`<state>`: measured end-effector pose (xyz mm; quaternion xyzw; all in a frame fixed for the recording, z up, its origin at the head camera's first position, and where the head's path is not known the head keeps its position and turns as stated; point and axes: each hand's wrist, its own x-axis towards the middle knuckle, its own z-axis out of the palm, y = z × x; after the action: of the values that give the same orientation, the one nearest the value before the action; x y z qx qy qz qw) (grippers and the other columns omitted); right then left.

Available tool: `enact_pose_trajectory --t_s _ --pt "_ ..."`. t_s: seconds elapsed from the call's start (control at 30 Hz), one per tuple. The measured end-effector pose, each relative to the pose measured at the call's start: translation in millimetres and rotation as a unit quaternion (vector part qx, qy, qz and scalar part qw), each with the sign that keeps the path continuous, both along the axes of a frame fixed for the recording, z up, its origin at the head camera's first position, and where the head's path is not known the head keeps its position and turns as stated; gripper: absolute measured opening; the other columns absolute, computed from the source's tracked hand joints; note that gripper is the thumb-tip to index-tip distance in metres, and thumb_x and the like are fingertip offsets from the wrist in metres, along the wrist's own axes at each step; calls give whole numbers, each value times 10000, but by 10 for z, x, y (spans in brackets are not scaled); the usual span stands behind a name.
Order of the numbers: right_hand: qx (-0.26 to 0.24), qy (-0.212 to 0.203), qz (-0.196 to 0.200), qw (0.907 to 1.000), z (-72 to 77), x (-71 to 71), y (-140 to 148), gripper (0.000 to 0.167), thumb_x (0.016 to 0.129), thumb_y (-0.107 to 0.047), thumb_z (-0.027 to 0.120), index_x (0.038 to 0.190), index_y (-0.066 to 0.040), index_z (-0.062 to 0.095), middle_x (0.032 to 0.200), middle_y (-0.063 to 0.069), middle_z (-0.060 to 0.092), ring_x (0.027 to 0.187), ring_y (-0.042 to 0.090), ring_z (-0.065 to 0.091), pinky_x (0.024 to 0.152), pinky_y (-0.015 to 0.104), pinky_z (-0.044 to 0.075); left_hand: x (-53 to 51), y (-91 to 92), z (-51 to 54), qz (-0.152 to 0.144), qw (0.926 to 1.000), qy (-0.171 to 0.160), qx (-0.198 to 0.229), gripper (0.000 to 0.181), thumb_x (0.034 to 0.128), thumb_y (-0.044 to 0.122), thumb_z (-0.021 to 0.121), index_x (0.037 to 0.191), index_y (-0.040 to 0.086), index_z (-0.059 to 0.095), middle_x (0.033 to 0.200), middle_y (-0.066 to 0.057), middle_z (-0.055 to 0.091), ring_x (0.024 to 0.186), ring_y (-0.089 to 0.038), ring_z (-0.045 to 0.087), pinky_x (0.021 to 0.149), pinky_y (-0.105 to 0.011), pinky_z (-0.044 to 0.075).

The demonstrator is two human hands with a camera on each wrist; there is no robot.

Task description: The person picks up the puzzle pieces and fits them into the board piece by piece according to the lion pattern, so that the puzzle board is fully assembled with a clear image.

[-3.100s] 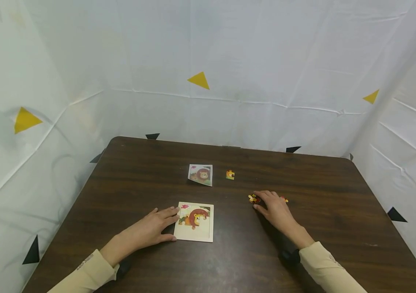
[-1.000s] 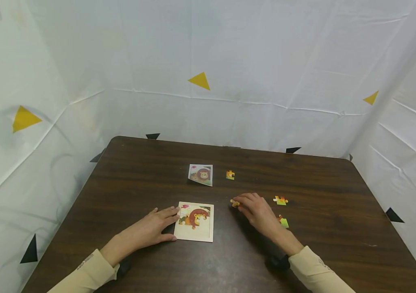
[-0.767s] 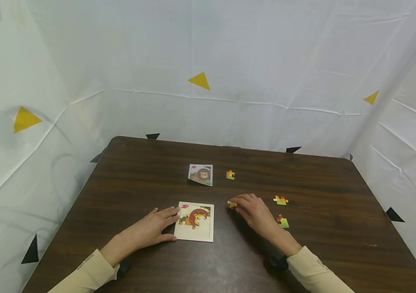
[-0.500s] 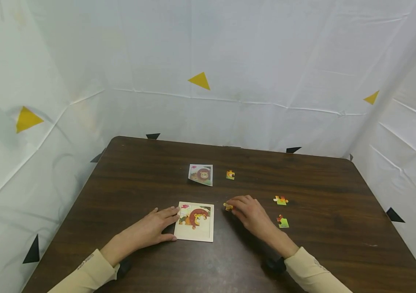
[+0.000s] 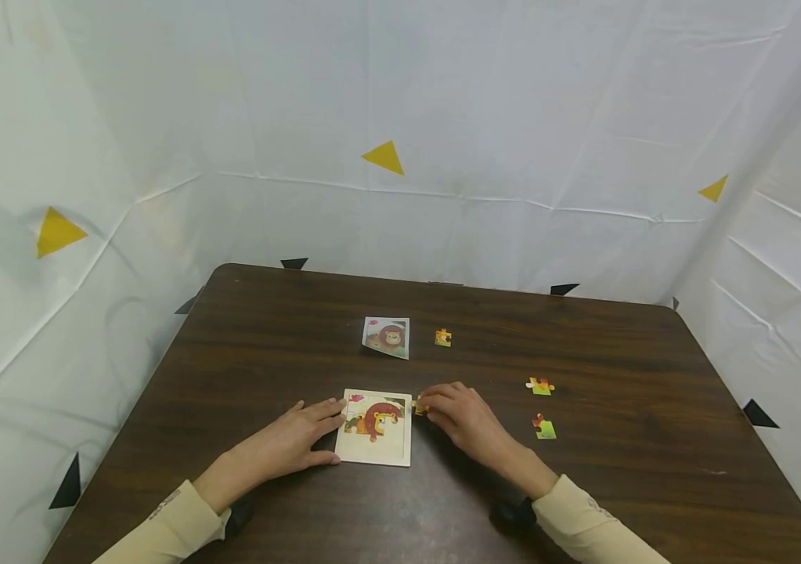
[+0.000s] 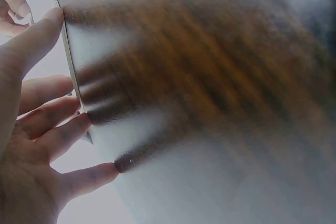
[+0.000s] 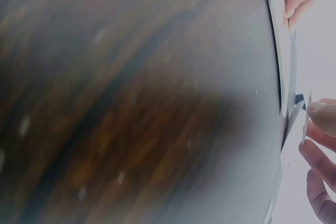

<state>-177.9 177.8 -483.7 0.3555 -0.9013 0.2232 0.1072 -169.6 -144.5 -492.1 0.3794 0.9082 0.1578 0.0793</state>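
Observation:
A square wooden puzzle board [image 5: 372,454] lies on the table, its upper part filled with pieces of a lion picture and its lower part bare. Along its left edge rests my left hand [image 5: 294,440], the fingers straight and the tips touching the board and table; the left wrist view shows these fingers [image 6: 79,182] spread. My right hand [image 5: 470,423] pinches a yellow jigsaw piece [image 5: 420,406] between thumb and fingers, just off the board's right edge. Seen edge-on in the right wrist view, the piece [image 7: 306,124] is held above the tabletop.
Behind the board lies a lion picture card [image 5: 386,337] with a lifted corner. One jigsaw piece [image 5: 443,338] sits to its right. Two more, an orange-yellow piece [image 5: 540,386] and a green-red piece [image 5: 544,427], lie right of my right hand. White sheeting surrounds the dark table [image 5: 266,337].
My right hand took a jigsaw piece from the group at the right and carried it left to the board's edge. Two pieces there came into view. My left hand stayed put.

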Motion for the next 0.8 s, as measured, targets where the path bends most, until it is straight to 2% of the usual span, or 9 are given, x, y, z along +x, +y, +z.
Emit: enact_pose_trajectory --t_s 0.3,0.47,0.8 --pt "-10 -39 267 9996 -28 22 -166 226 857 -66 721 1068 -148 712 1135 8 662 1041 173 564 795 408 479 -7 7 -12 -5 10000 23 -2 631 858 394 711 1334 9 559 1474 -159 425 1334 -327 425 979 -665 348" --pt "74 -1 450 9990 -40 24 -262 212 858 -68 721 1049 -159 711 1125 1 667 1016 168 565 758 372 464 -3 9 -3 -1 10000 -19 1 629 860 392 710 1336 10 558 1473 -157 426 1336 -328 423 981 -666 345" --pt "207 126 572 9981 -92 52 -342 197 858 -65 721 1029 -162 720 1110 6 671 990 176 576 715 332 448 -6 1 -4 -35 10000 22 9 626 861 395 707 1331 8 562 1473 -156 427 1337 -322 422 974 -666 353"
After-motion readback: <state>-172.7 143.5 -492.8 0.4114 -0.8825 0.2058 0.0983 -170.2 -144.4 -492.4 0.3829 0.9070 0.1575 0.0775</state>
